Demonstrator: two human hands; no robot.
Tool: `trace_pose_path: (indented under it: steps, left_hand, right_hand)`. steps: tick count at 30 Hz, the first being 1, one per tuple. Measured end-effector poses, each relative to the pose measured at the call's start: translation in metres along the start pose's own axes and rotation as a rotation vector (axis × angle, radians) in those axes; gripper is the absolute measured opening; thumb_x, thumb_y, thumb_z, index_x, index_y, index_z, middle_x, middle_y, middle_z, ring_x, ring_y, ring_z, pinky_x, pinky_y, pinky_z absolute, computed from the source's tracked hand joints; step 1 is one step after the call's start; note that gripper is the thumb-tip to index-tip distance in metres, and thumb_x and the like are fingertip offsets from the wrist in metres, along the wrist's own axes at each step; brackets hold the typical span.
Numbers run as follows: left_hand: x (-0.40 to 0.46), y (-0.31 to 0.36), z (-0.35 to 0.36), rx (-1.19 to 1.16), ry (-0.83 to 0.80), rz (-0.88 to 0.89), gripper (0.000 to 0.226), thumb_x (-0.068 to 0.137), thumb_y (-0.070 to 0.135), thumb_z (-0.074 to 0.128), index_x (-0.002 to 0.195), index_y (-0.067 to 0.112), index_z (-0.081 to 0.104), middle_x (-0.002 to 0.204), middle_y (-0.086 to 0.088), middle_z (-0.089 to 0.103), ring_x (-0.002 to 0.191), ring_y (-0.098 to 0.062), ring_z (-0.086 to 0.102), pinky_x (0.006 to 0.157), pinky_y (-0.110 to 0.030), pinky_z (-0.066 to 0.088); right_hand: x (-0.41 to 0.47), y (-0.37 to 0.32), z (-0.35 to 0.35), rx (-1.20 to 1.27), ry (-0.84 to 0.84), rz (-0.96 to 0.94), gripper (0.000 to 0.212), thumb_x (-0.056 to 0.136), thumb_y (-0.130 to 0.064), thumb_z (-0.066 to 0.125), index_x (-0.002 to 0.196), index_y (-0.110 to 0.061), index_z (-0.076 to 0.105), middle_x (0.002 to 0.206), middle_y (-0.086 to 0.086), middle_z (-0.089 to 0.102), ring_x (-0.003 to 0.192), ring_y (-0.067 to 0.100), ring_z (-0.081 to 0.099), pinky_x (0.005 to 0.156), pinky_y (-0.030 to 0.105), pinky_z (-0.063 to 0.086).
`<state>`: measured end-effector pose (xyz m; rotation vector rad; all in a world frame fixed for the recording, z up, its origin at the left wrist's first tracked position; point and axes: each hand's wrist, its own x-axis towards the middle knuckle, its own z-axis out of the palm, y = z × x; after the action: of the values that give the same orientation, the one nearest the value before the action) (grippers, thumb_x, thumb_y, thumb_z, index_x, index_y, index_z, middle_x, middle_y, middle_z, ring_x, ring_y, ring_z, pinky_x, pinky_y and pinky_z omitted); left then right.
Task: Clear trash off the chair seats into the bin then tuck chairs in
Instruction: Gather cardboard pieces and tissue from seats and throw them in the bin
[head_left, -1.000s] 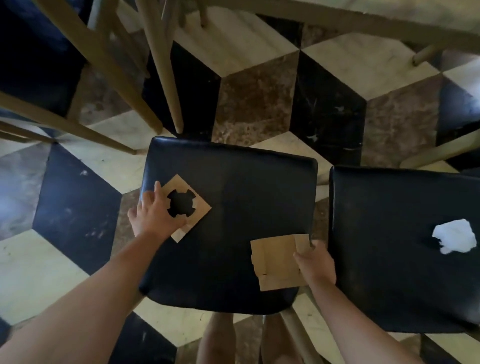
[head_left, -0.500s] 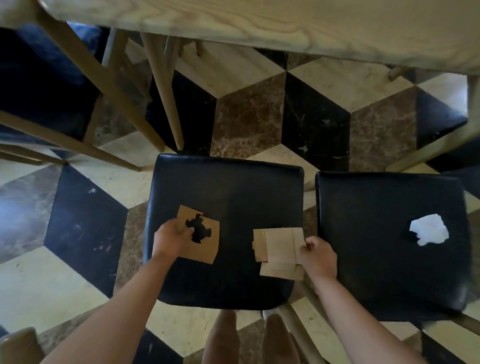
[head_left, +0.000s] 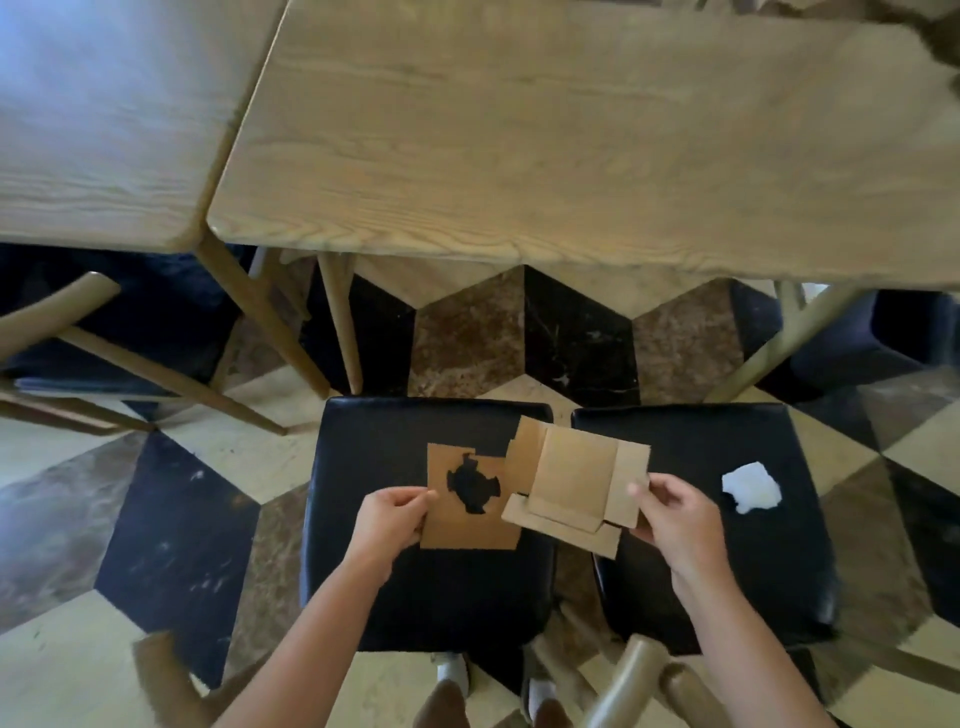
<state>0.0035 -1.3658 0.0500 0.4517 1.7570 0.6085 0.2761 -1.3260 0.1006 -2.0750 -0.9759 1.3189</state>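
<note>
Your left hand (head_left: 390, 519) pinches the cut-out cardboard square (head_left: 467, 525); your right hand (head_left: 670, 514) grips the folded cardboard piece (head_left: 574, 483), both above the left seat (head_left: 415, 597). White tissue (head_left: 750, 487) lies on right seat (head_left: 753, 571).

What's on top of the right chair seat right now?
A crumpled white tissue lies on the right chair seat. The right hand and its folded cardboard cover the seat's left edge, so anything there is hidden.

Two pale wooden tables (head_left: 571, 130) side by side above a cube-patterned tile floor (head_left: 171, 551)
</note>
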Motion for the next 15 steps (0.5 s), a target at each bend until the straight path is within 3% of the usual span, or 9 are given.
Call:
trace_pose_path:
  steps: [3, 8, 15]
  left_hand:
    - [-0.034, 0.018, 0.021, -0.081, -0.069, 0.024, 0.011, 0.088, 0.018, 0.060, 0.097, 0.018, 0.067, 0.096, -0.003, 0.069, 0.090, -0.015, 0.065, 0.079, -0.032, 0.056]
    - [-0.084, 0.039, 0.058, -0.123, -0.129, 0.109, 0.013, 0.086, 0.016, 0.062, 0.095, 0.017, 0.071, 0.091, -0.002, 0.074, 0.082, -0.012, 0.071, 0.068, -0.026, 0.057]
    - [-0.146, 0.042, 0.134, -0.184, 0.000, 0.220, 0.009, 0.085, 0.015, 0.064, 0.088, 0.020, 0.071, 0.090, -0.004, 0.074, 0.081, -0.013, 0.071, 0.066, -0.025, 0.057]
  right_hand:
    - [-0.021, -0.020, -0.023, 0.041, -0.065, -0.050, 0.008, 0.087, -0.011, 0.061, 0.090, -0.019, 0.064, 0.088, 0.000, 0.067, 0.082, 0.012, 0.063, 0.059, 0.025, 0.051]
    - [-0.039, -0.032, -0.063, -0.019, -0.131, -0.159, 0.006, 0.087, -0.013, 0.062, 0.090, -0.017, 0.065, 0.088, -0.002, 0.067, 0.082, 0.011, 0.064, 0.055, 0.019, 0.050]
    - [-0.031, -0.025, -0.151, -0.091, -0.189, -0.341, 0.014, 0.086, -0.009, 0.063, 0.082, -0.022, 0.064, 0.085, -0.001, 0.067, 0.080, 0.012, 0.064, 0.057, 0.022, 0.053]
